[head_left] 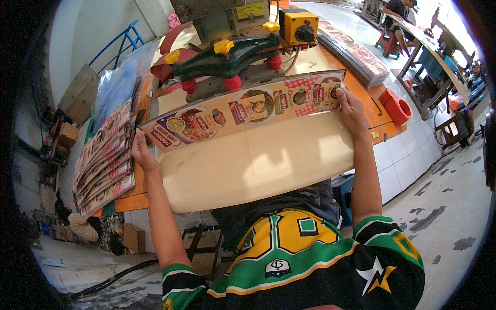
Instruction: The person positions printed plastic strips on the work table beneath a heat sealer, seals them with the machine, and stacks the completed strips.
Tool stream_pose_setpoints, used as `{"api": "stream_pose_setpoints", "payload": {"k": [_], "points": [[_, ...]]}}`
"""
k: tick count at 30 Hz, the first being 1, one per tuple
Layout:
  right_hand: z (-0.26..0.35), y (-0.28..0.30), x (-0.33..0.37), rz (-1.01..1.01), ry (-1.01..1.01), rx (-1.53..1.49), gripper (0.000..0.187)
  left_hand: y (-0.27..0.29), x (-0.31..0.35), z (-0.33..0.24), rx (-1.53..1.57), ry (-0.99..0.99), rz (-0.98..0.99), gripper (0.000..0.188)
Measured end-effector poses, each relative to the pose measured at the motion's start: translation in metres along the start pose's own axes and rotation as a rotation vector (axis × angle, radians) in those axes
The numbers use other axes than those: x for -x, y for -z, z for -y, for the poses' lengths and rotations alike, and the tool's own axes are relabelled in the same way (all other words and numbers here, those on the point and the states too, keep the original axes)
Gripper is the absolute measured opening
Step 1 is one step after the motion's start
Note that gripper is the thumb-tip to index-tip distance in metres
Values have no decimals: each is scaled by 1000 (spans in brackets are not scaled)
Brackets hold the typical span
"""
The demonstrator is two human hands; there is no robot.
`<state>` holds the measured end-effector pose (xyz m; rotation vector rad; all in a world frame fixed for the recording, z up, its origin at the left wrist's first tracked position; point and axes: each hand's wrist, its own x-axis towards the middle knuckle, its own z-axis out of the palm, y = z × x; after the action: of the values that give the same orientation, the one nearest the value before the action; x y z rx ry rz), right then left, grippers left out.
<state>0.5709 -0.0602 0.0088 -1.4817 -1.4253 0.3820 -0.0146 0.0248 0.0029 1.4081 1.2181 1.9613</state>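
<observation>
A long printed strip (217, 118) with food pictures and a red checked pattern stretches across the cream-coloured work surface (253, 160). My left hand (143, 151) pinches its left end between thumb and fingers. At the other end my right hand (352, 111) is closed on the strip's edge, thumb on top. The strip's far long edge lies along the front of a machine with a dark green clamp arm (227, 58), yellow knobs and red feet. Whether that edge sits under the machine's bar cannot be made out.
Similar printed strips lie in a fanned stack (106, 155) on the left, beside transparent plastic sheeting (121, 70). A yellow control box (298, 27) stands behind the clamp. To the right are a red ring-shaped holder (395, 107) and another stack (356, 54). A person (400, 20) sits far right.
</observation>
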Motion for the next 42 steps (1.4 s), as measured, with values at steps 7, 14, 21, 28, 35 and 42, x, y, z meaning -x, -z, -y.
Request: {"api": "stream_pose_setpoints", "payload": {"k": [7, 14, 21, 28, 35, 42], "points": [[-3, -2, 1, -24, -48, -77, 47, -2, 2, 1, 30, 75, 19, 33], [11, 5, 10, 34, -52, -241, 43, 1, 2, -6, 39, 90, -36, 37], [39, 0, 48, 70, -203, -573, 38, 58, 64, -18, -402, 118, -58, 34], [49, -49, 76, 148, -136, -604, 27, 39, 91, -81, -928, -142, -281, 40], [64, -69, 93, 206, -44, -492, 29, -72, 121, -140, -626, -349, 279, 23], [78, -66, 93, 271, -25, -394, 28, -190, 124, -155, -391, -324, 733, 26]]}}
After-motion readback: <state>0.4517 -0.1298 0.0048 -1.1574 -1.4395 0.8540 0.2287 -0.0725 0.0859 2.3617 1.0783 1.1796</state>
